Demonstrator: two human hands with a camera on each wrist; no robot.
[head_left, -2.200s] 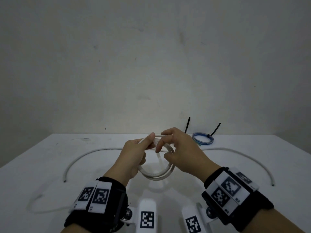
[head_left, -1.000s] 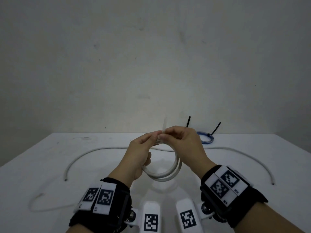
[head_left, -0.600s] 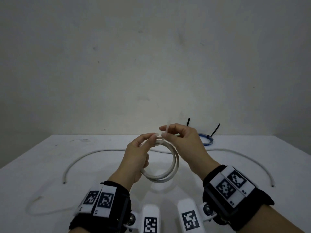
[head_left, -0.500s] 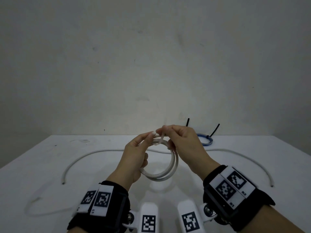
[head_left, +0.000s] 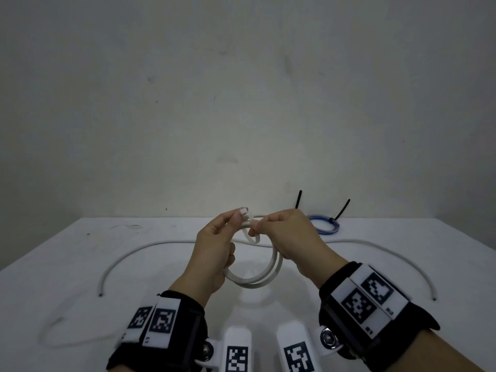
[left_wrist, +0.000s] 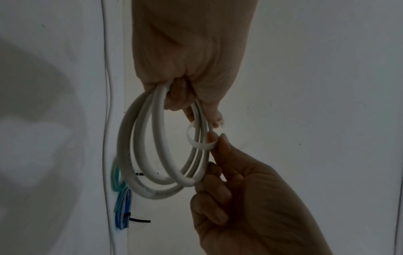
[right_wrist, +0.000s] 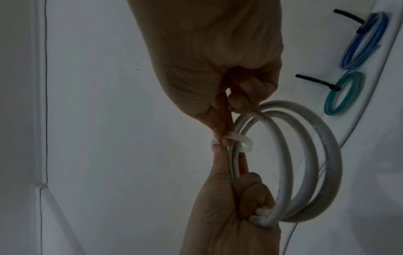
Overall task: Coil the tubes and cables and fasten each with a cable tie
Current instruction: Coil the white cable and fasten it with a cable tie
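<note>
Two hands — left hand [head_left: 214, 253] and right hand [head_left: 292, 240]. One white coil [head_left: 257, 277] with one white cable tie [head_left: 251, 237] looped on it. Two tied coils far right — one blue [right_wrist: 364, 39], one green [right_wrist: 344, 94] — each with one black tie. One loose white tube [head_left: 139, 253] on the table.

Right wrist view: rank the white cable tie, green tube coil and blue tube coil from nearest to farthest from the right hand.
1. White cable tie: pinched in the right hand's fingertips.
2. Green tube coil: on the table, right of the hand.
3. Blue tube coil: beyond it, at the picture's upper right.
</note>
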